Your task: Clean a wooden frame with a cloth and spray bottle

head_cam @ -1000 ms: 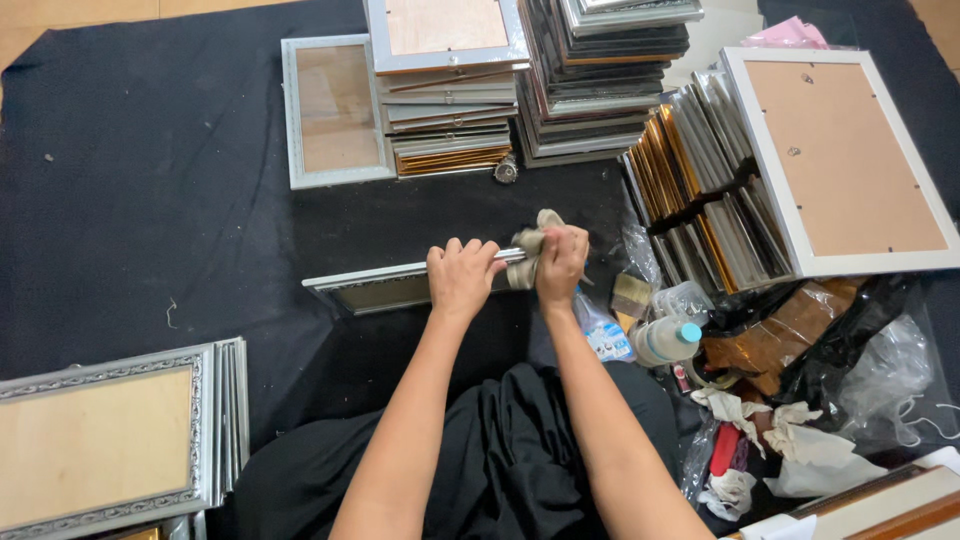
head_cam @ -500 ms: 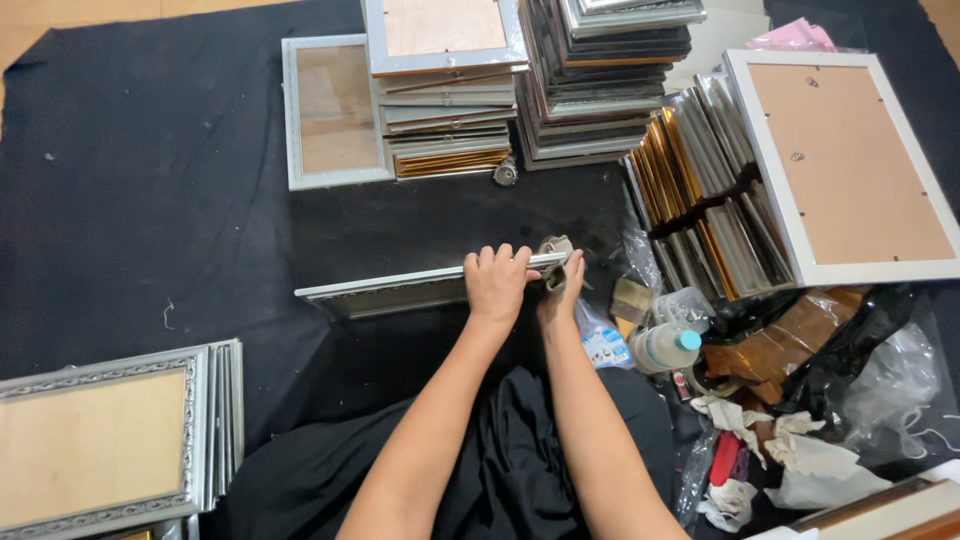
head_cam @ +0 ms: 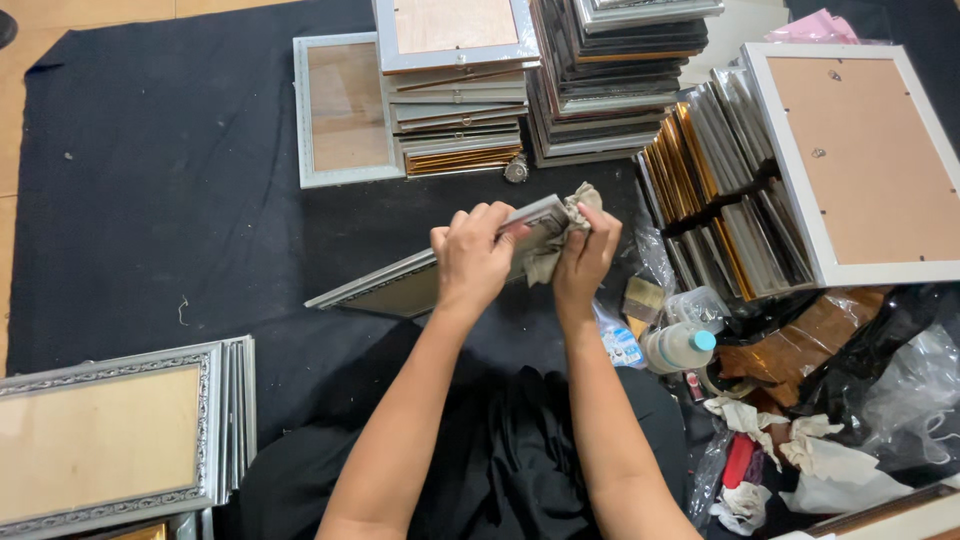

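At the near left a pile of silver frames (head_cam: 120, 440) lies on the black cloth (head_cam: 150, 200) that covers the floor, backs up, squared together. Farther off, a single frame (head_cam: 345, 110) lies flat, and just right of it rise two tall stacks (head_cam: 460, 90) of frames in silver, gold and dark tones.

In the middle, the left hand (head_cam: 475, 255) is closed over the top edge of a silver frame (head_cam: 400, 285), which is held tilted above the cloth, its left end low and its right end raised. The right hand (head_cam: 585, 250) is closed on a crumpled grey rag (head_cam: 560, 230), pressed against the frame's right end, at its corner. By the look of it, the wiping of this frame is at that end; whether the rest of it has been wiped cannot be told.

To the right, a row of frames (head_cam: 710, 190) stands on edge, leaning, with a large white frame (head_cam: 860, 160) resting back up on top. Near them lie a plastic bottle (head_cam: 680, 345) with a blue cap, used rags (head_cam: 800, 450) and plastic wrap (head_cam: 900, 390).

As a judgement, the work is midway: many frames wait in the far stacks and the leaning row, and the near left pile may be the finished lot, though nothing proves which is which.
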